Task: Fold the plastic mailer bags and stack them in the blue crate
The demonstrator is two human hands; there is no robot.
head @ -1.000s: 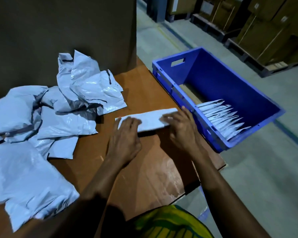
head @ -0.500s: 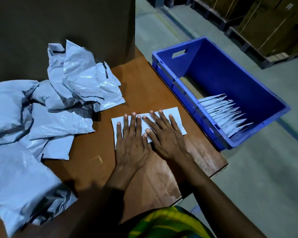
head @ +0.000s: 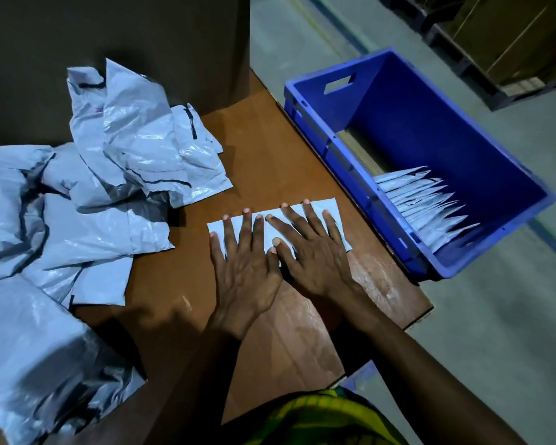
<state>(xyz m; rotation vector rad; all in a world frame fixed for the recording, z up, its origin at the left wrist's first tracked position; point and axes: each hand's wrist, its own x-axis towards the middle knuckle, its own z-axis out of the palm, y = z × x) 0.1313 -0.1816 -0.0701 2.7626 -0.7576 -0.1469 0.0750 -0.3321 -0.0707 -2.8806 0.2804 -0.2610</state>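
Note:
A folded white mailer bag point(head: 329, 209) lies flat on the brown table point(head: 260, 146). My left hand point(head: 243, 261) and my right hand point(head: 312, 252) press on it side by side with fingers spread and straight. To the right, off the table's edge, stands the blue crate point(head: 482, 149). Inside it, several folded mailer bags point(head: 424, 203) stand in a row against the near right wall.
A heap of crumpled grey mailer bags point(head: 77, 194) covers the table's left side. A tall dark cardboard wall point(head: 109, 36) stands behind it. Cardboard boxes on pallets point(head: 507, 43) line the floor at the far right. The table's right edge runs beside the crate.
A second ago my hands held the ends of a narrow folded strip. Since then they have come together and now press flat on the wider folded bag.

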